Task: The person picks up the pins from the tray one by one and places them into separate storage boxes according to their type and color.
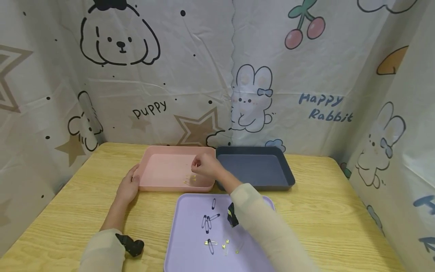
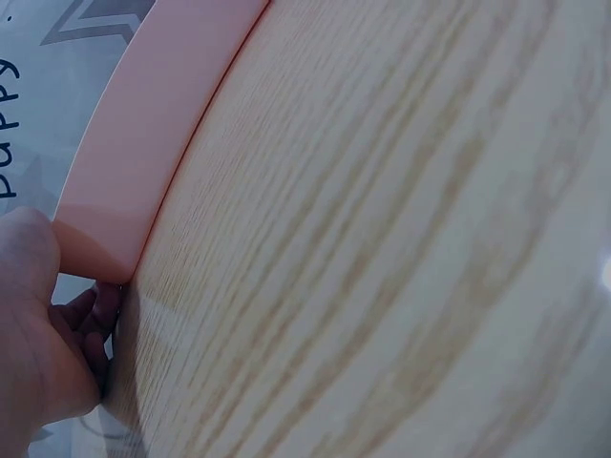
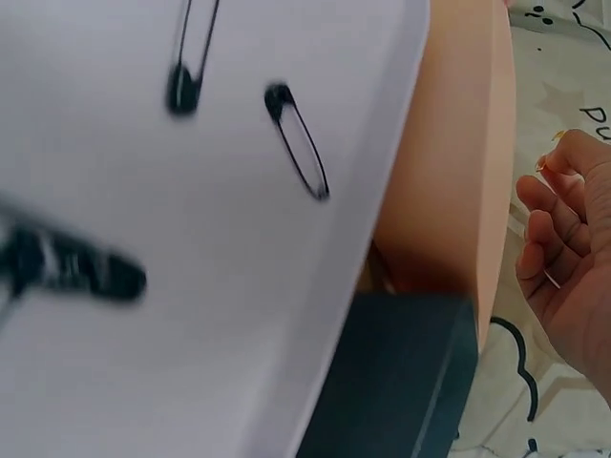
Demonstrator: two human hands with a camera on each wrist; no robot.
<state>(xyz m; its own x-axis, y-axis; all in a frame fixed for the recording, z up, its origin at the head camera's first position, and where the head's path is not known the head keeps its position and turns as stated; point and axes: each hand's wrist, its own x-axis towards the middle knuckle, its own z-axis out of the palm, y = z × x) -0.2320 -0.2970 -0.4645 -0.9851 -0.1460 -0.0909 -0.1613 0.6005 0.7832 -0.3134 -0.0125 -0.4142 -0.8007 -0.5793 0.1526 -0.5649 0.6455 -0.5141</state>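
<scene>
My right hand (image 1: 206, 165) is over the pink tray (image 1: 159, 186), thumb and fingertips pinching a small gold safety pin (image 3: 542, 163). Below it, several gold safety pins (image 1: 193, 178) lie on the tray's floor. At the tray's left side, my left hand (image 1: 129, 186) holds the wall; in the left wrist view the thumb is by the rim and the fingers are curled low at the corner. Nearer to me, the lavender tray (image 1: 171, 241) bears several black safety pins (image 1: 208, 225) and some gold safety pins (image 1: 223, 246). One black pin (image 1: 210, 247) lies across a gold one.
A dark blue-grey tray (image 1: 258, 170) stands right beside the pink tray. All the trays are on a wood-grain table (image 1: 326, 211). Behind it hangs a printed curtain (image 1: 204, 75), with more of it at both sides. My right forearm crosses above the lavender tray.
</scene>
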